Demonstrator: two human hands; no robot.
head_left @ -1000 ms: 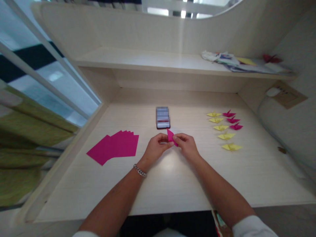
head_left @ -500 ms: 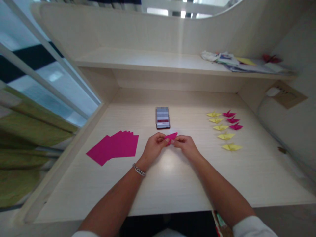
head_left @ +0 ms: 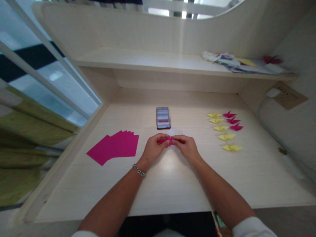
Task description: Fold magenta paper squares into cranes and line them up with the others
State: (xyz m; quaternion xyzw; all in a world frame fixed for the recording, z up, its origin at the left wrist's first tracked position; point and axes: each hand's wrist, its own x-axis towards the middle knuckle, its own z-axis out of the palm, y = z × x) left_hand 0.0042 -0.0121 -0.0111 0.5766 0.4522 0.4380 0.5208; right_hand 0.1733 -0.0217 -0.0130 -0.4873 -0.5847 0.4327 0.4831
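Note:
Between my fingertips is a small piece of folded pink paper (head_left: 165,141), mostly covered by them. My left hand (head_left: 156,145) pinches it from the left, and my right hand (head_left: 185,144) pinches it from the right. Both hands are low over the desk (head_left: 168,187), fingertips almost meeting. Fanned sheets of pink paper (head_left: 118,144) lie left of my left hand. Right of my right hand stand several yellow paper cranes (head_left: 226,136), with three pink paper cranes (head_left: 233,120) beside the farther ones.
A phone (head_left: 163,118) with a blurred screen lies just beyond my hands. Papers (head_left: 247,65) and crumpled scraps rest on the shelf (head_left: 148,62) above. At the right wall, a white plug (head_left: 273,92) sits in a socket with its cable hanging down.
My right fingers have moved a little left over the pink paper. The pointed flap that stuck up between my hands no longer shows.

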